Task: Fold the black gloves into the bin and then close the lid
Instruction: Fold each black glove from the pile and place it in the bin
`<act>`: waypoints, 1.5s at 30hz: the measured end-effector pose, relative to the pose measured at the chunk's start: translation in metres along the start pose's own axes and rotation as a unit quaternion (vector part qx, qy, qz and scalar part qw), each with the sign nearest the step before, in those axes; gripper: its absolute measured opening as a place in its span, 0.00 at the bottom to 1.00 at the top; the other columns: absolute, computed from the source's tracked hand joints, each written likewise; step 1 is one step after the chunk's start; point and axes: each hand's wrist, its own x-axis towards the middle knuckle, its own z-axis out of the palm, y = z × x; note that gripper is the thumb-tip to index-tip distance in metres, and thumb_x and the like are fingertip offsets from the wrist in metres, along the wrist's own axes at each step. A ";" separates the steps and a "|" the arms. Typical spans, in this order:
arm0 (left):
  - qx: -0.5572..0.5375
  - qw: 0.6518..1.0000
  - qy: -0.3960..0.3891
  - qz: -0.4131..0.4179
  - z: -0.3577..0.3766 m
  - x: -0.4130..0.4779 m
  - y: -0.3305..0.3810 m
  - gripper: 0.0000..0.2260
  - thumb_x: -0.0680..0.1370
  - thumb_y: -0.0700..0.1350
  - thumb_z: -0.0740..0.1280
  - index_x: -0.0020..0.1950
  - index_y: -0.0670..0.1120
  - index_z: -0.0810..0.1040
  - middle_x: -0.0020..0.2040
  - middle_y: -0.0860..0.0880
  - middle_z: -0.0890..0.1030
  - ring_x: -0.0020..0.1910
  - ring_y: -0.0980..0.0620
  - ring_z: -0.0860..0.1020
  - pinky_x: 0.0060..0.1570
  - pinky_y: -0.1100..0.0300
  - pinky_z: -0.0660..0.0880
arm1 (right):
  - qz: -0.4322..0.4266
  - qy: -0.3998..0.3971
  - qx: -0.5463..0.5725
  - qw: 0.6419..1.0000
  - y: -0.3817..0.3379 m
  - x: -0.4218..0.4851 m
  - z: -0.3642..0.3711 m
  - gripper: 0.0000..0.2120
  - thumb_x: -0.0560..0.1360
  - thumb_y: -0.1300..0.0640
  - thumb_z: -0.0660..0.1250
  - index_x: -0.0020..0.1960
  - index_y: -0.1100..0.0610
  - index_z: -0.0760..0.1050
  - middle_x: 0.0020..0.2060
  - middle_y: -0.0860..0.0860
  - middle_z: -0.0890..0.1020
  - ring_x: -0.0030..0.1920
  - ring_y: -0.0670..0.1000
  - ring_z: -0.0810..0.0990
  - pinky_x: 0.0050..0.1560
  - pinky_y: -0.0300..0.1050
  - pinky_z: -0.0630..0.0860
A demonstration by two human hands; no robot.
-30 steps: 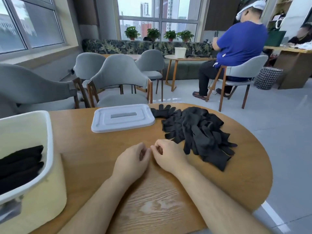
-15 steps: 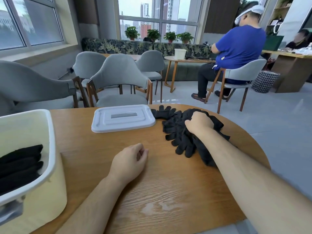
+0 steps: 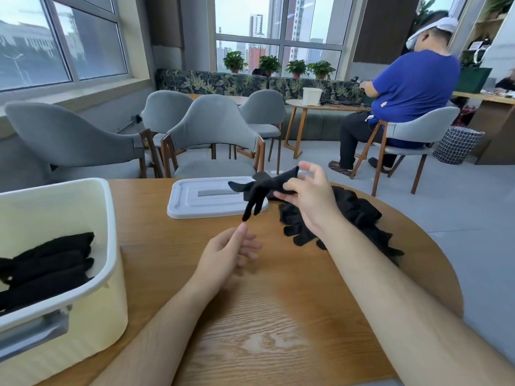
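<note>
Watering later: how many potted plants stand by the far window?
4, in a row behind the sofa: leftmost potted plant, second, third, rightmost. Others may be hidden by the window frame.

The bin (image 3: 92,316) and its folded gloves (image 3: 47,260) run off the left edge; the right forearm (image 3: 376,274) hides part of the glove pile (image 3: 359,211); the held glove (image 3: 262,188) covers the lid's (image 3: 195,208) right corner

Bare left forearm (image 3: 156,324), bare right forearm (image 3: 390,296)
</note>
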 end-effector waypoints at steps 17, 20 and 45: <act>0.261 0.951 0.164 0.037 -0.019 0.015 -0.028 0.17 0.76 0.36 0.67 0.62 0.51 0.73 0.58 0.50 0.73 0.52 0.56 0.75 0.53 0.60 0.75 | -0.065 -0.133 -0.518 0.843 0.103 -0.074 0.018 0.04 0.76 0.49 0.69 0.43 0.47 0.80 0.37 0.43 0.81 0.40 0.44 0.79 0.41 0.47 0.80; 0.301 0.930 0.209 0.034 -0.029 0.016 -0.030 0.15 0.78 0.38 0.66 0.63 0.48 0.73 0.56 0.49 0.73 0.50 0.53 0.75 0.47 0.61 0.70 | -0.068 -0.162 -0.533 0.827 0.101 -0.076 0.017 0.05 0.74 0.49 0.68 0.41 0.48 0.76 0.34 0.44 0.80 0.37 0.44 0.78 0.37 0.46 0.78; 0.557 0.825 -0.055 0.076 -0.048 -0.008 -0.042 0.23 0.85 0.57 0.50 0.81 0.57 0.58 0.81 0.59 0.54 0.80 0.60 0.48 0.78 0.60 0.45 | -0.113 -0.160 -0.568 0.799 0.106 -0.072 0.014 0.11 0.78 0.48 0.65 0.38 0.47 0.70 0.32 0.43 0.76 0.42 0.47 0.74 0.47 0.46 0.71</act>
